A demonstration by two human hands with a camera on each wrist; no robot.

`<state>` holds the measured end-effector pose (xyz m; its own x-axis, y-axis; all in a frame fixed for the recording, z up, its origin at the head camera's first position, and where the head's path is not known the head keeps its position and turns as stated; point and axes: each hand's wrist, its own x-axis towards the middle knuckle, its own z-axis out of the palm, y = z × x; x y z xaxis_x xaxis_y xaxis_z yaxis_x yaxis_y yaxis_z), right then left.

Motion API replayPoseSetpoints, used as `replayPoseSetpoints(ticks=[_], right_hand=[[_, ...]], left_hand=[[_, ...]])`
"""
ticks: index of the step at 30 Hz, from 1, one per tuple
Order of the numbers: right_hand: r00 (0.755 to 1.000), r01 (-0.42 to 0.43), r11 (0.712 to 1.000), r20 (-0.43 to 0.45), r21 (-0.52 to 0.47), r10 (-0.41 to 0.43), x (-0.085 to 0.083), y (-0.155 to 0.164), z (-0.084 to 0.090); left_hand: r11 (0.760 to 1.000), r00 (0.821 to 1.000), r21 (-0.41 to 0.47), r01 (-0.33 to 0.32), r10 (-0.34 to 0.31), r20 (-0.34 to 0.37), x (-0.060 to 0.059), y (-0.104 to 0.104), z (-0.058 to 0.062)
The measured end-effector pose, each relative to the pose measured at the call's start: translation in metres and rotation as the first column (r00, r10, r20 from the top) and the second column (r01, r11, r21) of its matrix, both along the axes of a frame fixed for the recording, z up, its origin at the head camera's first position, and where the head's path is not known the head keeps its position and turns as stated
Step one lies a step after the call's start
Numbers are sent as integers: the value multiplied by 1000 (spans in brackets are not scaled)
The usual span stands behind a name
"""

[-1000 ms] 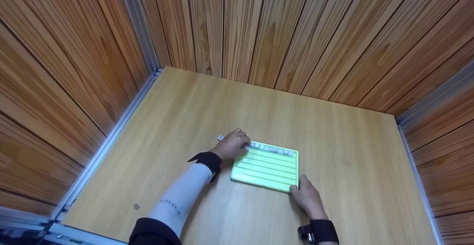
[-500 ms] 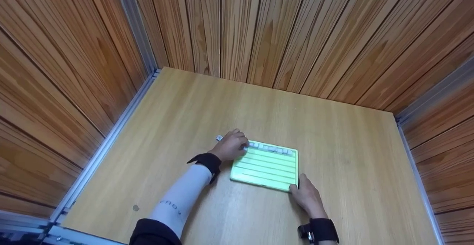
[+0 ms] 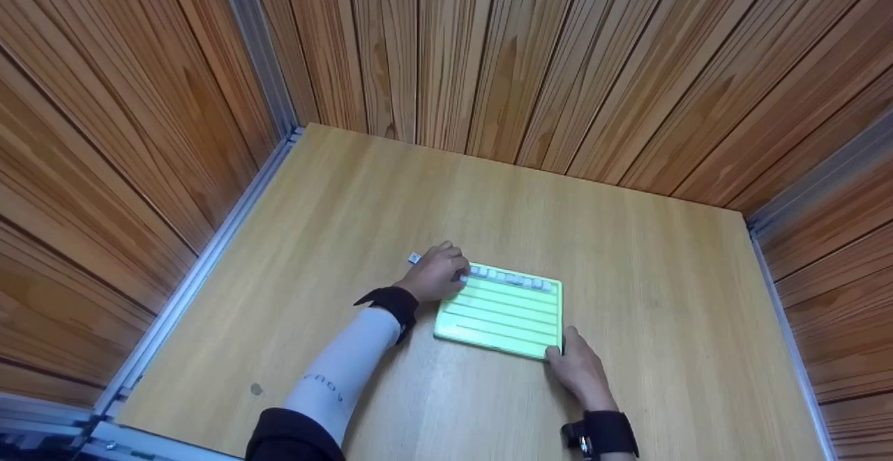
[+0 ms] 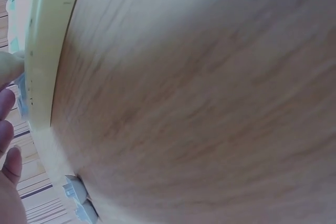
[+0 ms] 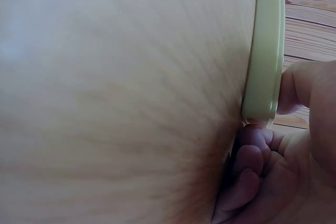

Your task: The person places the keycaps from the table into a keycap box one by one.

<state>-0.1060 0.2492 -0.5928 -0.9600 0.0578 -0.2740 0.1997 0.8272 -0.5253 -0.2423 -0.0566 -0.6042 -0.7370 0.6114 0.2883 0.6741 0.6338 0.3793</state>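
A light-green ridged board (image 3: 499, 321) lies flat on the wooden table. Along its far ridge stands a row of small pale grey blocks (image 3: 513, 280). My left hand (image 3: 436, 273) is at the board's far left corner, its fingertips pinching a small pale block (image 4: 22, 98) against the row's left end; the fingers hide much of it. My right hand (image 3: 579, 370) holds the near right corner, thumb on top and curled fingers against the edge. In the right wrist view, the board's side (image 5: 264, 51) sits between that thumb and the table.
Loose pale blocks (image 4: 76, 188) lie on the table beyond my left hand; one block (image 3: 414, 258) shows in the head view. A dark spot (image 3: 256, 389) marks the table at left. Wood-panelled walls (image 3: 488, 56) and metal rails (image 3: 202, 266) bound the surface.
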Motion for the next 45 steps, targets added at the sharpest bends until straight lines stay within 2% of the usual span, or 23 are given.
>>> replayPoseSetpoints(ticks=[8, 14, 17, 23, 32, 38, 45], right_hand=[[1000, -12, 1000, -19, 0, 12, 1, -1, -2], [1000, -3, 1000, 4, -3, 3, 0, 0, -1], [1000, 6, 1000, 21, -5, -6, -1, 1, 0], [1000, -8, 1000, 20, -1, 8, -1, 2, 1], [1000, -13, 1000, 11, -4, 13, -1, 2, 1], [1000, -9, 1000, 6, 1, 9, -1, 1, 1], [1000, 4, 1000, 9, -3, -4, -1, 1, 0]], left_hand=[[1000, 998, -7, -13, 14, 56, 3, 0, 3], [999, 998, 42, -16, 14, 65, 4, -5, 5], [998, 997, 56, -39, 35, 76, 3, -7, 7], [996, 991, 10, -90, 88, 98, 3, -15, 8], [987, 981, 34, -157, 151, 125, 2, -29, 11], [975, 964, 9, -221, 218, 151, 0, -43, 3], [966, 954, 9, -259, 255, 157, -3, -59, -4]])
